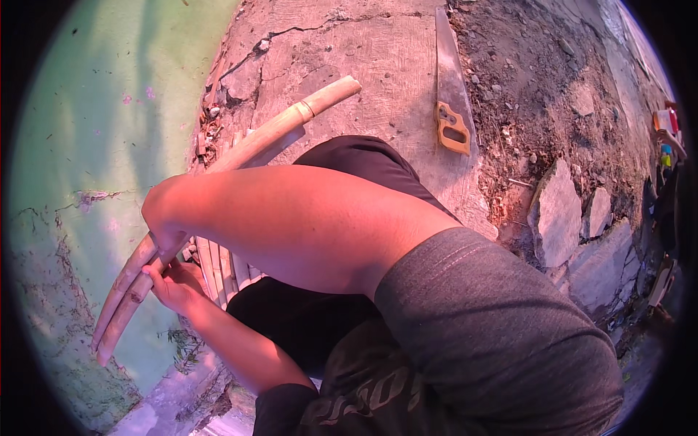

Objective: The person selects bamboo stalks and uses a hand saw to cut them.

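Observation:
A long bamboo pole (273, 131) slants from the upper middle down to the lower left. Toward its lower end two lengths lie side by side; whether they are one split pole or two pieces I cannot tell. My left hand (178, 285) is closed round the lower part, its thumb against the bamboo. Across it from the right comes my right arm, bent sharply down at the wrist. My right hand (167, 238) meets the bamboo just above the left one, with its fingers hidden. Beneath my arm, several bamboo strips (218, 267) lie together, partly covered.
A hand saw (451, 94) with a yellowish handle lies on the cracked concrete ahead. Broken slabs (556, 214) and loose soil (531, 80) are on the right. A green wall (94, 145) stands along the left. Small coloured things (665, 149) show at the far right rim.

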